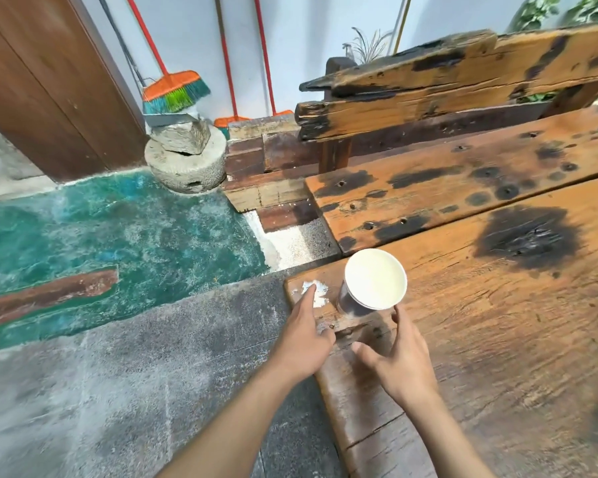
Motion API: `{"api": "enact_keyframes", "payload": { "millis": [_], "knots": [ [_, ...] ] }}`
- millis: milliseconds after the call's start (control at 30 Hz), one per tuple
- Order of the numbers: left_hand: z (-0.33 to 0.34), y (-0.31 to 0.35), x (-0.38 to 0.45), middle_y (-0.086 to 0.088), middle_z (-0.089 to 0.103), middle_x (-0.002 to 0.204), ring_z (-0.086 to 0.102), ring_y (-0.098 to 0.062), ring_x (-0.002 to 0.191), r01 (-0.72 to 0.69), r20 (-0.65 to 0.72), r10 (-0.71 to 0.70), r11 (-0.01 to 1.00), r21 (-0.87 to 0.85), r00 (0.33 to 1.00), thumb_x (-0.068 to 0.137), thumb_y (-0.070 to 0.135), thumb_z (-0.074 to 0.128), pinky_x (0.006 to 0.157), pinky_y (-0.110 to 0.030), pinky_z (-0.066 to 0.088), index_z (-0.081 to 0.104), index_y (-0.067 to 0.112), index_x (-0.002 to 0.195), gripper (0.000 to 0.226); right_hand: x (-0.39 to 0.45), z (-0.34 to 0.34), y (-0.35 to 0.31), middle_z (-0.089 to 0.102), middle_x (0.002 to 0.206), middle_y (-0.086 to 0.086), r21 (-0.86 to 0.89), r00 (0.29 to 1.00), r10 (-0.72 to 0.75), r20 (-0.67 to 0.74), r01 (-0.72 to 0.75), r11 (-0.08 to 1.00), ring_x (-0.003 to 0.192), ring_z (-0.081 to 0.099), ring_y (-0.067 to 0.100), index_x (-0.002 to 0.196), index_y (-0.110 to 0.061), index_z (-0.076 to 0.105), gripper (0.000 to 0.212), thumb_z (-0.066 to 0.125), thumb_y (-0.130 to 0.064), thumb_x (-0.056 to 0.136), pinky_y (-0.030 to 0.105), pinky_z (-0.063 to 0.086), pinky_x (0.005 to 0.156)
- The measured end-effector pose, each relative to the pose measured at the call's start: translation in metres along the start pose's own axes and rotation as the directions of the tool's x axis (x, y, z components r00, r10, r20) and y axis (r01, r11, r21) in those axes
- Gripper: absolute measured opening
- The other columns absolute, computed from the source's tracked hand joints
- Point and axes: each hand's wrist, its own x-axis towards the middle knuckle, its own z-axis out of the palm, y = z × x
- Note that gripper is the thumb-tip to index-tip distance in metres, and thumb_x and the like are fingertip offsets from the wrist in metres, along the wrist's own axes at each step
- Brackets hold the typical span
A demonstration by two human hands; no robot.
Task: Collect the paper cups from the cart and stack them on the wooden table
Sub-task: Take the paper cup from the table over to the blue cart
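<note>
A person's two bare hands reach over the near corner of a weathered wooden tabletop (480,305), its orange planks marked with dark burnt patches; a stack of paper cups (372,282) stands upright on that corner, just beyond both hands, its white inside facing up and its outer wall dark; several rims show nested at the lip. The left hand (306,339) lies flat and spread, its fingers (308,294) released, pointing forward to the left of the cups, not touching them; the index fingertip rests over a white smear (320,291) on the wood. The right hand (397,360) is open and curved, thumb apart from the other fingers, holding nothing; its longest fingertip is just beside the stack's lower rim, and contact cannot be told. Left of the hands lies grey stone floor (101,391), then a glossy green floor patch (135,229); far ahead of the fingers, a round stone block (187,163) sits by the wall, with orange-and-green brooms (175,91) leaning above it; a rough wooden bench back (446,84) rises beyond the tabletop.
</note>
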Motion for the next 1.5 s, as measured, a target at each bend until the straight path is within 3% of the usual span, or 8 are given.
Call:
{"api": "enact_keyframes", "payload": {
  "millis": [133, 367, 533, 667, 833, 967, 1267, 1500],
  "knots": [
    [0.003, 0.008, -0.004, 0.008, 0.02, 0.159, 0.034, -0.026, 0.139, -0.016, 0.009, 0.016, 1.0, -0.023, 1.0, 0.087, 0.018, 0.051, 0.111, -0.053, 0.033, 0.005, 0.05, 0.145, 0.08, 0.007, 0.003, -0.005, 0.04, 0.145, 0.009, 0.124, 0.999, -0.012, -0.031, 0.016, 0.992, 0.132, 0.037, 0.027, 0.142, -0.023, 0.028, 0.098, 0.081, -0.042, 0.062, 0.049, 0.034, 0.105],
    [0.016, 0.023, 0.01, 0.018, 0.042, 0.138, 0.036, -0.004, 0.125, -0.042, 0.026, 0.047, 0.983, -0.178, 0.999, 0.081, 0.007, 0.049, 0.102, -0.025, 0.023, 0.019, 0.042, 0.146, 0.08, 0.038, 0.008, 0.0, 0.049, 0.133, 0.007, 0.338, 0.997, -0.051, -0.058, 0.068, 0.939, 0.121, 0.047, 0.024, 0.137, -0.024, 0.035, 0.094, 0.087, -0.021, 0.058, 0.046, 0.041, 0.101],
    [0.024, 0.018, 0.011, 0.021, 0.048, 0.121, 0.044, -0.003, 0.12, -0.08, -0.016, 0.078, 0.973, -0.217, 0.997, 0.084, 0.001, 0.046, 0.104, -0.025, 0.032, 0.028, 0.042, 0.143, 0.075, 0.049, 0.023, 0.001, 0.056, 0.127, 0.001, 0.453, 0.999, -0.029, -0.031, 0.04, 0.89, 0.105, 0.058, 0.009, 0.132, -0.026, 0.041, 0.086, 0.085, -0.015, 0.06, 0.027, 0.045, 0.088],
    [0.017, 0.013, 0.009, 0.034, 0.047, 0.108, 0.051, 0.01, 0.107, -0.11, -0.09, 0.09, 0.962, -0.252, 0.992, 0.085, -0.005, 0.045, 0.091, -0.011, 0.036, 0.031, 0.048, 0.134, 0.074, 0.053, 0.033, -0.008, 0.061, 0.097, -0.025, 0.434, 0.998, -0.035, -0.059, 0.057, 0.899, 0.079, 0.052, -0.026, 0.126, -0.027, 0.045, 0.08, 0.087, -0.019, 0.058, 0.0, 0.037, 0.067],
    [0.002, -0.002, 0.011, 0.021, 0.05, 0.118, 0.049, 0.011, 0.105, -0.124, -0.165, 0.083, 0.958, -0.258, 0.983, 0.087, -0.005, 0.044, 0.087, -0.008, 0.036, 0.031, 0.041, 0.141, 0.072, 0.054, 0.045, -0.027, 0.058, 0.096, -0.019, 0.37, 0.998, -0.057, -0.021, 0.061, 0.927, 0.093, 0.053, 0.003, 0.127, -0.029, 0.045, 0.081, 0.086, -0.031, 0.056, 0.019, 0.036, 0.076],
    [-0.002, -0.013, 0.013, 0.033, 0.051, 0.112, 0.052, 0.027, 0.085, -0.11, -0.152, 0.072, 0.96, -0.256, 0.986, 0.086, -0.009, 0.042, 0.063, 0.001, 0.038, 0.028, 0.045, 0.141, 0.078, 0.054, 0.049, -0.033, 0.058, 0.101, -0.016, 0.322, 0.997, -0.076, -0.011, 0.075, 0.944, 0.091, 0.053, 0.004, 0.125, -0.033, 0.043, 0.079, 0.085, -0.035, 0.057, 0.019, 0.035, 0.071],
    [-0.01, -0.013, -0.001, 0.015, 0.034, 0.148, 0.033, -0.003, 0.129, -0.054, -0.166, 0.024, 0.982, -0.181, 0.986, 0.088, 0.005, 0.049, 0.109, -0.025, 0.022, 0.009, 0.04, 0.149, 0.081, 0.033, 0.044, -0.022, 0.051, 0.137, 0.001, 0.176, 0.997, 0.053, 0.051, -0.061, 0.982, 0.124, 0.049, 0.025, 0.141, -0.024, 0.029, 0.085, 0.076, -0.032, 0.071, 0.037, 0.04, 0.099],
    [-0.026, -0.027, -0.05, 0.012, 0.003, 0.16, -0.001, -0.009, 0.146, -0.03, -0.412, 0.164, 0.949, 0.314, 0.896, 0.096, 0.034, 0.038, 0.116, -0.032, -0.002, 0.0, 0.035, 0.15, 0.066, -0.041, 0.022, -0.021, 0.06, 0.12, 0.001, -0.11, 0.999, -0.045, -0.012, 0.043, 0.993, 0.114, 0.049, 0.021, 0.116, -0.022, 0.053, 0.03, 0.053, -0.034, 0.089, 0.034, 0.037, 0.098]
  ]
}}
